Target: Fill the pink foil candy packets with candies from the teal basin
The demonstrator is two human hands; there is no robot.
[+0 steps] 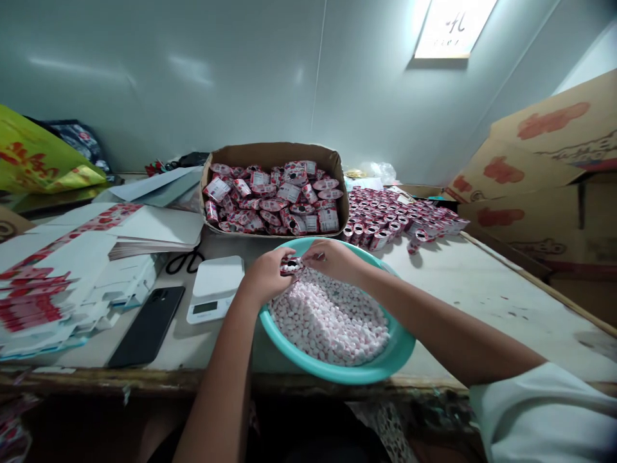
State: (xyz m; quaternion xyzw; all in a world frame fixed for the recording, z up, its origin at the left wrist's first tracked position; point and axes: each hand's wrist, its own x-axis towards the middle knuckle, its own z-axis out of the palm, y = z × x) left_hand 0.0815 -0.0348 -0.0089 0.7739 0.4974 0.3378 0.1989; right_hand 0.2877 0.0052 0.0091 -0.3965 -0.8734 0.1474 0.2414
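My left hand is closed around a small red-and-white printed packet with a dark opening, held over the back left of a turquoise basin. My right hand reaches in from the right, its fingers bunched beside the packet's edge. Whatever those fingertips hold, if anything, is too small to make out. Small white and pale pink candy-like pieces fill the basin below both hands.
Behind the basin stands a cardboard box full of similar packets. Many open packets stand at its right. To the left lie a white scale, a black phone, black scissors and flat printed cartons. Large cartons stand far right.
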